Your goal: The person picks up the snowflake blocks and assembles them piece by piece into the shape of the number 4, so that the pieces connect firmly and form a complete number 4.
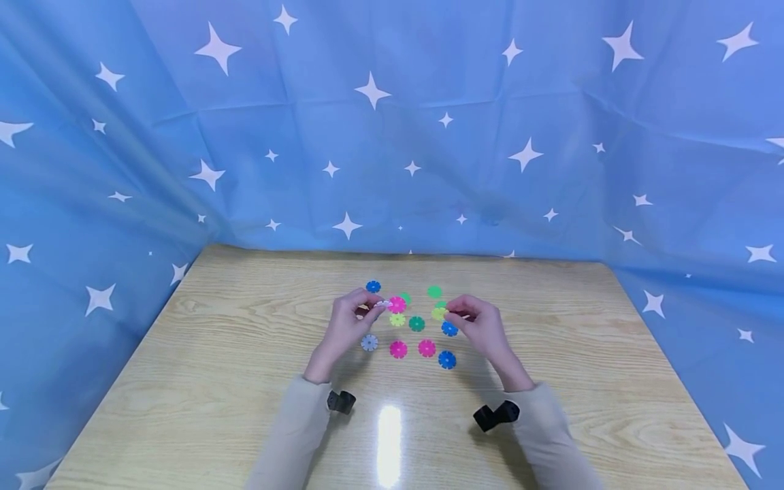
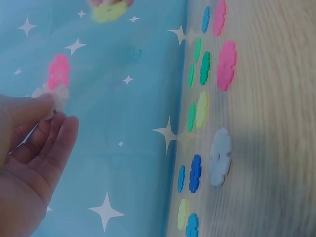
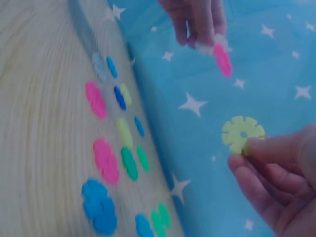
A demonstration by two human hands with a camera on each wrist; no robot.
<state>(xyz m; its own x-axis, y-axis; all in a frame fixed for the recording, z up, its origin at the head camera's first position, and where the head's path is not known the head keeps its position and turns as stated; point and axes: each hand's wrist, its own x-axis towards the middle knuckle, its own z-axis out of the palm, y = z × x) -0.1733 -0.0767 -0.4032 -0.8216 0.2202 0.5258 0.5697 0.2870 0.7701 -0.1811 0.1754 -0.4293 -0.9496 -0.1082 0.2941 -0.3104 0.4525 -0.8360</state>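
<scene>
Between its thumb and fingers, my left hand [image 1: 346, 323] pinches a white notched plastic disc [image 2: 60, 95]. A pink notched disc [image 2: 59, 71] is joined to the white one at an angle and sticks out past the fingertips. My right hand [image 1: 486, 327] pinches a yellow notched disc [image 3: 242, 129] with a small hole in its middle, held by its lower edge. Both hands are raised over the table, facing each other, with the pink disc and the yellow disc apart between them.
Several loose discs lie on the wooden table [image 1: 245, 381] below the hands, among them a white disc [image 1: 369, 342], a pink disc [image 1: 398, 349], a dark green disc [image 1: 416, 323] and a blue disc [image 1: 447, 359]. A blue star-patterned curtain [image 1: 429, 136] hangs behind the table.
</scene>
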